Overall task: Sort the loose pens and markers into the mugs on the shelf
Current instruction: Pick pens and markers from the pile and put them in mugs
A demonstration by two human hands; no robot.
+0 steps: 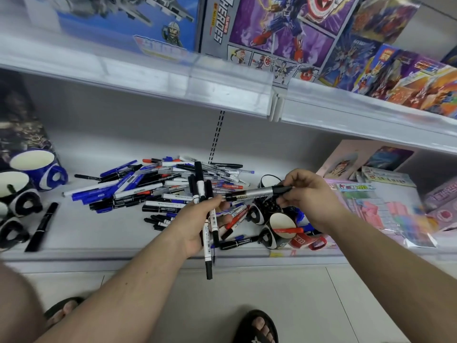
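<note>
Nearest: two sandalled feet [257, 328] on pale floor tiles. Above them, the left hand [197, 219] curled round a bundle of markers [206, 214], black caps pointing up and down past the shelf edge. Right hand [306, 194] pinches one silver marker [259, 193] by its black end, lying level, its other end touching the left fingers. Under the right wrist, black-and-white mugs [279, 226], one with a red marker [289, 230] across the rim. Behind the hands, a loose pile of pens [153, 186] on the white shelf [111, 233]. Far left, a blue mug [37, 167] and more black mugs. Toy boxes [277, 33] on the shelf above.
</note>
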